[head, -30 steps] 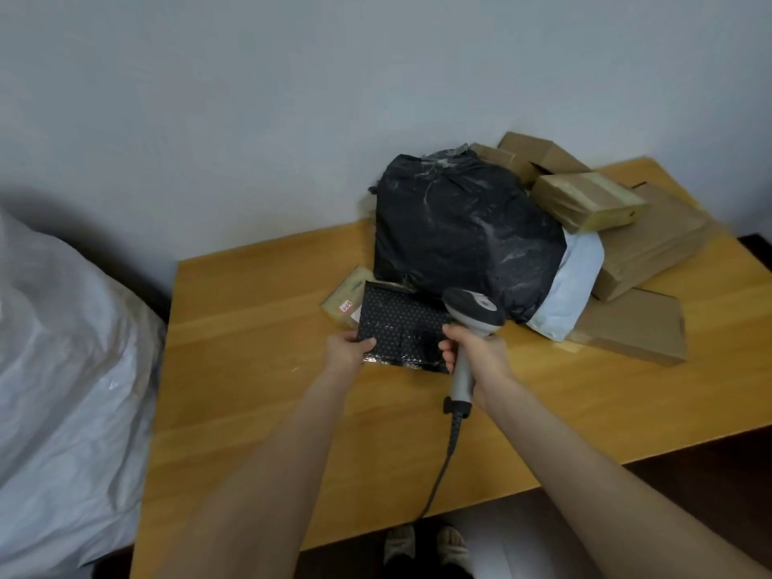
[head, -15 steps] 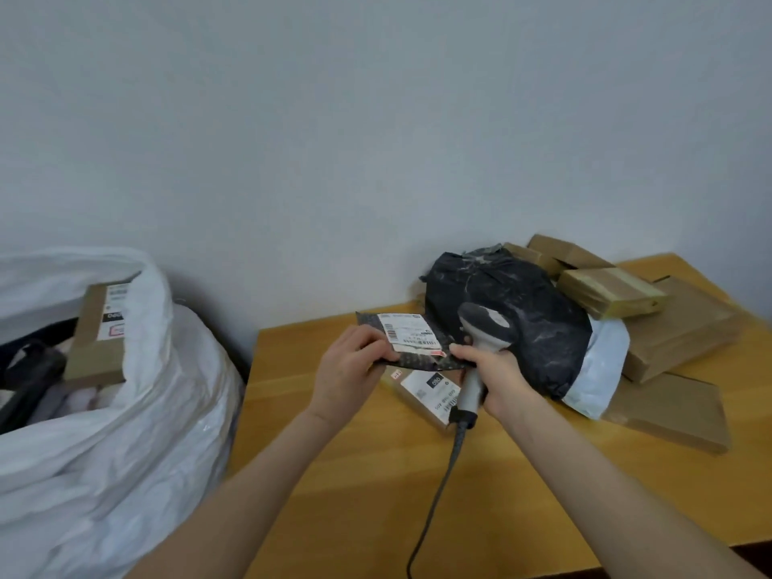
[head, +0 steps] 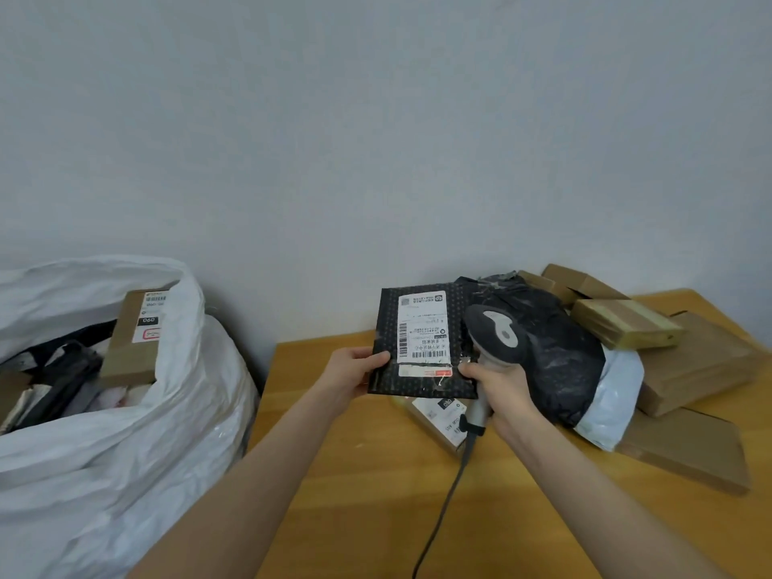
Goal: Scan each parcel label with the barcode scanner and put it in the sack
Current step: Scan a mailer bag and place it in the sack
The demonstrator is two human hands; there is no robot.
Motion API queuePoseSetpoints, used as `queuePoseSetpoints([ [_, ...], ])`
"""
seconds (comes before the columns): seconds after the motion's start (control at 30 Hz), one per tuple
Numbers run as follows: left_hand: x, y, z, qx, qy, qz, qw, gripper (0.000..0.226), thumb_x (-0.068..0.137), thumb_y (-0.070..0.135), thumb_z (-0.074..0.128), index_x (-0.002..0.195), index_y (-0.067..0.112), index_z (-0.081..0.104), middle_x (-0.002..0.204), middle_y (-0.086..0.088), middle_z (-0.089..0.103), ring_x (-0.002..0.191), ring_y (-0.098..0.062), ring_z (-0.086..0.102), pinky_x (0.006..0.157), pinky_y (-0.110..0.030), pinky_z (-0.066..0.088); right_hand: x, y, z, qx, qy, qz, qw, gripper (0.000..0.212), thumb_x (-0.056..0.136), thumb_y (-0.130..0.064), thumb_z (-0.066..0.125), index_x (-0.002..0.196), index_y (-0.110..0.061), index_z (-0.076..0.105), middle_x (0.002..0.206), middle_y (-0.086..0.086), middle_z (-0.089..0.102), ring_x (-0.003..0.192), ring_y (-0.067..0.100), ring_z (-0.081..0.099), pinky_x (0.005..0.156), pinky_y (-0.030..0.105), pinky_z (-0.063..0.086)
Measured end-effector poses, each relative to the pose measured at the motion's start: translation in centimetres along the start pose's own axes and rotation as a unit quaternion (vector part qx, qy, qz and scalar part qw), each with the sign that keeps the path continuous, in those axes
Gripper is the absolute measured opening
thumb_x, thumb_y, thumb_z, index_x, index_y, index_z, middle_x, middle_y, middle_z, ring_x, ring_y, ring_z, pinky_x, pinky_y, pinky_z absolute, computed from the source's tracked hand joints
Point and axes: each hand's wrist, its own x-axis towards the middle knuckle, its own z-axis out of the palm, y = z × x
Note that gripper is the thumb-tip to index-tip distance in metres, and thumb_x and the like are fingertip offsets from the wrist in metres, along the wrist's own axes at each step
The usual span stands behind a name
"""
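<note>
L hand (head: 355, 371) pinches black mailer (head: 417, 348), label up; R hand (head: 499, 390) grips scanner (head: 495, 334). Risk: scanner head beside label, not aimed, so misread likely.

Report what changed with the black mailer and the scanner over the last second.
The left hand lifted the black mailer off the table and turned it over, so its label now faces the camera. The right hand raised the scanner beside the label. Both grips stayed; the piled parcels on the table did not move.
</note>
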Motion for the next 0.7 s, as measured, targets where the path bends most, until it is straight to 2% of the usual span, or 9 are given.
queuePoseSetpoints([
  [0.1, 0.5, -0.2, 0.1, -0.018, 0.038, 0.018, 0.999, 0.016, 0.087, 0.011, 0.068, 0.103, 0.01, 0.068, 0.092, -0.006, 0.075, 0.084, -0.019, 0.07, 0.071, -0.03, 0.056, -0.1, 0.4, -1.0, -0.009, 0.015, -0.012, 1.0, 0.015, 0.082, 0.0, 0.071, 0.097, -0.002, 0.067, 0.086, 0.01, 0.071, 0.073, 0.017, 0.067, 0.061, 0.025, 0.051],
  [0.17, 0.6, -0.4, 0.2, -0.031, 0.056, 0.026, 0.998, 0.012, 0.088, 0.009, 0.067, 0.099, 0.012, 0.068, 0.09, -0.003, 0.074, 0.08, -0.016, 0.069, 0.067, -0.027, 0.054, -0.6, 0.7, -1.9, -0.013, 0.026, 0.0, 1.0, 0.016, 0.083, -0.006, 0.073, 0.096, 0.0, 0.067, 0.078, 0.008, 0.069, 0.067, 0.016, 0.064, 0.06, 0.026, 0.05],
  [0.33, 0.4, -1.0, 0.5, -0.043, 0.072, 0.026, 0.996, 0.009, 0.09, 0.006, 0.064, 0.092, 0.015, 0.066, 0.085, 0.001, 0.071, 0.076, -0.013, 0.066, 0.064, -0.024, 0.051, -4.4, 2.0, -2.9, -0.09, -0.032, 0.005, 0.995, 0.012, 0.084, -0.008, 0.072, 0.08, 0.0, 0.065, 0.054, 0.005, 0.059, 0.044, 0.014, 0.048, 0.049, 0.026, 0.042],
  [0.53, 0.1, -1.8, 0.5, -0.041, 0.076, 0.024, 0.996, 0.011, 0.092, 0.007, 0.062, 0.099, 0.014, 0.066, 0.088, 0.002, 0.07, 0.078, -0.011, 0.065, 0.061, -0.022, 0.05, -7.9, 3.5, -1.9, -0.139, -0.061, -0.008, 0.988, 0.024, 0.083, -0.01, 0.071, 0.062, -0.003, 0.061, 0.055, 0.013, 0.058, 0.043, 0.015, 0.049, 0.05, 0.028, 0.043],
  [0.7, 0.0, -2.3, 0.5, -0.037, 0.087, 0.023, 0.995, 0.016, 0.092, 0.007, 0.061, 0.108, 0.008, 0.065, 0.089, 0.001, 0.069, 0.078, -0.011, 0.064, 0.063, -0.022, 0.051, -9.0, 3.7, -1.8, -0.159, -0.065, -0.002, 0.985, 0.024, 0.085, -0.012, 0.07, 0.065, -0.002, 0.063, 0.055, 0.012, 0.06, 0.044, 0.015, 0.051, 0.049, 0.027, 0.043],
])
